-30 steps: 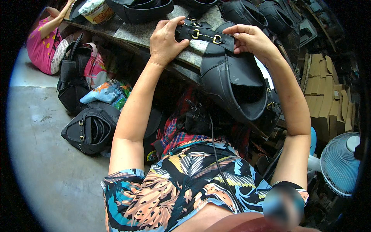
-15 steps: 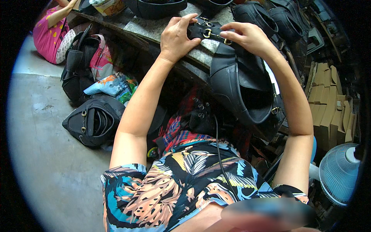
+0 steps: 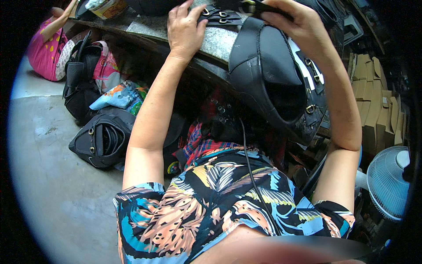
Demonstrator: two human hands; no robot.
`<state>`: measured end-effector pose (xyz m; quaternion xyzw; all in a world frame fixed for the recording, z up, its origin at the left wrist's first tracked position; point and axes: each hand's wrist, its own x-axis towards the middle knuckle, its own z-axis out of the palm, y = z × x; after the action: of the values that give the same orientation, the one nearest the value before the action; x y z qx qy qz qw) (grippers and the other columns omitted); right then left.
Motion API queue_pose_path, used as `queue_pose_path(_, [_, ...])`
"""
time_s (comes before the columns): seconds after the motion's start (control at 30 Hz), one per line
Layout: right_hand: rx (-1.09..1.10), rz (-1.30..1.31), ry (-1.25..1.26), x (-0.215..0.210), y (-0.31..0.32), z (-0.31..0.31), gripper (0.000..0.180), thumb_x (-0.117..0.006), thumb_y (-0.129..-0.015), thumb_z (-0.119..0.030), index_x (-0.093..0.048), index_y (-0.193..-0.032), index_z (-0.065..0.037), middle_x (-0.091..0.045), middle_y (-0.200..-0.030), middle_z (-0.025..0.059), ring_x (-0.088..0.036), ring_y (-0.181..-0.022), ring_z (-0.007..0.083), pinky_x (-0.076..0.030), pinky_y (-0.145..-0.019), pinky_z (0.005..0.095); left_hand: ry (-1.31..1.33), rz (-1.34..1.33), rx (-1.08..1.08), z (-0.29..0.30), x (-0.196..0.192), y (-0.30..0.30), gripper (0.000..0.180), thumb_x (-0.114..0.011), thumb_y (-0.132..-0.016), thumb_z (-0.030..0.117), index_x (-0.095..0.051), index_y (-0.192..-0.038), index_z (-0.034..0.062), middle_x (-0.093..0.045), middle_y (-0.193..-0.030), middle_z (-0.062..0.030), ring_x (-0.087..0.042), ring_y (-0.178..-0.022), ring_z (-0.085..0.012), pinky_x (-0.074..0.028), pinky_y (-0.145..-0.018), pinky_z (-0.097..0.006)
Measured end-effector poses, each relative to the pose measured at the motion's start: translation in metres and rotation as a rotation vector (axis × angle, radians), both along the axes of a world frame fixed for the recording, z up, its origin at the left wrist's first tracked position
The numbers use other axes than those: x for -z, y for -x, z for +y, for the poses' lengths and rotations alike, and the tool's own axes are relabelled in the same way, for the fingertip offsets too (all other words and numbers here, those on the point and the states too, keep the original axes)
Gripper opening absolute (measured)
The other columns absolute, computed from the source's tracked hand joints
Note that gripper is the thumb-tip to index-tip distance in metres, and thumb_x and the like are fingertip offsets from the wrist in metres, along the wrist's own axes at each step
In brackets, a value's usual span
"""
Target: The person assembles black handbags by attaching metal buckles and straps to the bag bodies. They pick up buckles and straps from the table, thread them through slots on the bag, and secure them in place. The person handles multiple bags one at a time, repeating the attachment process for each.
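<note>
My left hand (image 3: 187, 31) rests at the bench's near edge, its fingers apart. Beside its thumb lie several short black straps (image 3: 222, 17) with gold-coloured metal buckles. Up at the top edge of the view, my right hand (image 3: 299, 20) is closed on a black strap (image 3: 272, 8) with a gold-coloured fitting; part of this strap is cut off by the frame. Below that hand, a large black leather-like piece (image 3: 246, 57) with a wide opening and stitched seams overhangs the bench edge. More buckled straps (image 3: 313, 77) lie along its right side, partly behind my forearm.
Black leather-like pieces (image 3: 154, 6) also sit on the grey bench top (image 3: 215, 42). On the floor at left are a similar black piece (image 3: 103, 141), bags (image 3: 118, 99) and a seated person in pink (image 3: 44, 53). Cardboard (image 3: 373, 97) and a fan (image 3: 389, 182) stand at right.
Both hands were together on a buckled strap. They have moved apart: my left hand has let go, and my right hand has moved up and right with a strap. The view has shifted slightly.
</note>
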<state>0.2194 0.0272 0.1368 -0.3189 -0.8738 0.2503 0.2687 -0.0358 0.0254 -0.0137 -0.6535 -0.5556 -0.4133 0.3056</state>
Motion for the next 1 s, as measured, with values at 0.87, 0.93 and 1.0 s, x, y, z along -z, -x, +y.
queue_pose_path(0.87, [0.089,0.152,0.457,0.027,-0.101,-0.064,0.025,-0.055,-0.099,-0.017,-0.060,-0.117,-0.001,-0.062,-0.096,0.0006,-0.059,-0.088,0.0092,-0.048,-0.083,0.0253,1.179,-1.953,1.084,-0.095,-0.057,-0.078,0.030,-0.059,-0.099,0.019,-0.056,-0.122,0.0007,-0.069,-0.112,-0.0102,-0.070,-0.094,-0.0197,-0.059,-0.088,-0.038])
queue_pose_path(0.93, [0.094,0.193,0.463,0.016,-0.102,-0.062,0.025,-0.056,-0.099,-0.018,-0.061,-0.115,0.001,-0.062,-0.094,-0.0011,-0.057,-0.086,0.0066,-0.047,-0.080,0.0229,1.076,-1.953,1.175,-0.097,-0.067,-0.089,0.030,-0.059,-0.099,0.018,-0.056,-0.123,0.0012,-0.069,-0.111,-0.0104,-0.070,-0.093,-0.0191,-0.059,-0.087,-0.037])
queue_pose_path(1.0, [0.104,0.183,0.481,0.007,-0.102,-0.061,0.025,-0.059,-0.099,-0.021,-0.064,-0.110,0.001,-0.063,-0.092,-0.0020,-0.056,-0.085,0.0051,-0.045,-0.077,0.0216,1.116,-1.875,1.140,-0.098,-0.076,-0.095,0.031,-0.059,-0.098,0.014,-0.054,-0.126,0.0012,-0.068,-0.109,-0.0105,-0.070,-0.093,-0.0180,-0.059,-0.086,-0.036])
